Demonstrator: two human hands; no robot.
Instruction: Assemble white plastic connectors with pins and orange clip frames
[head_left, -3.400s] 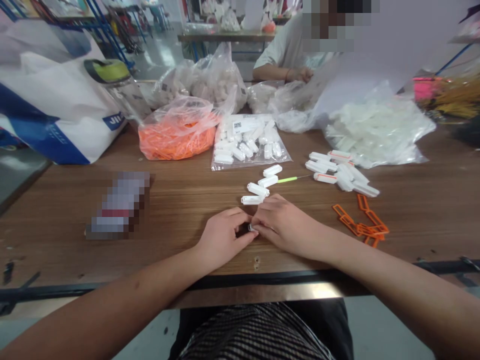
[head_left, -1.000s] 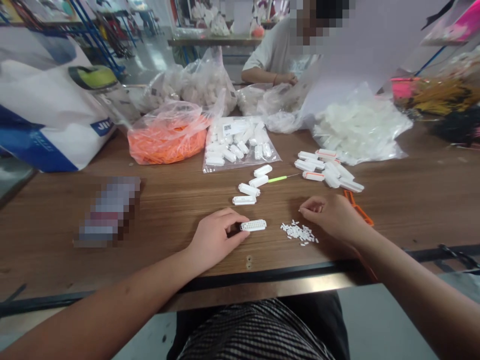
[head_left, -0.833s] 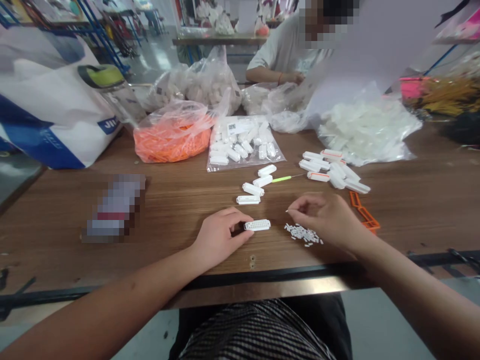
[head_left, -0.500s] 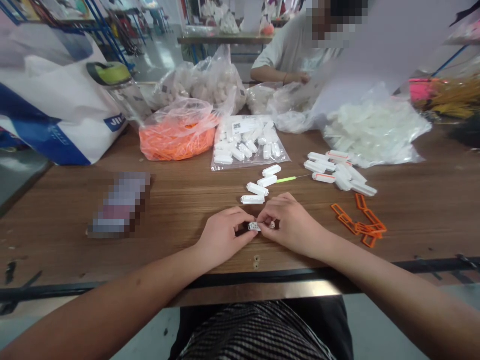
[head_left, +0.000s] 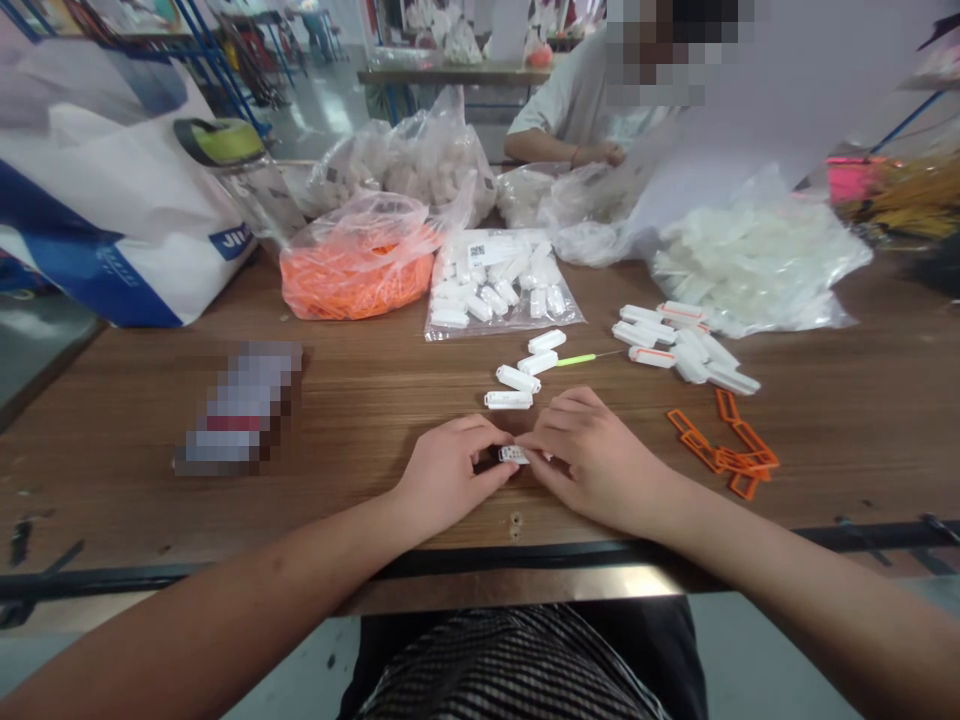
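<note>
Between my two hands, low over the brown table, is a small white plastic housing (head_left: 513,454) with dark marks or openings on its face. The thumb and fingers of my left hand (head_left: 454,465) pinch its left end. On its right end press the fingertips of my right hand (head_left: 592,450), which cover part of it. Several similar white housings (head_left: 517,378) lie just beyond my hands, beside a thin tool with a lime-green handle (head_left: 576,360). Loose orange rectangular frames (head_left: 739,458) lie to the right of my right hand.
A pile of white housings (head_left: 682,345), some with orange edging, lies at the right. Behind stand bags of orange frames (head_left: 356,270), white parts (head_left: 502,285) and translucent pieces (head_left: 757,260). A bottle (head_left: 259,185) and a pixelated object (head_left: 240,410) are leftward. Another person (head_left: 566,110) sits opposite.
My right hand's fingers have closed in over the right end of the white housing, and the small piece seen under them before is now mostly covered. My left hand keeps its pinch.
</note>
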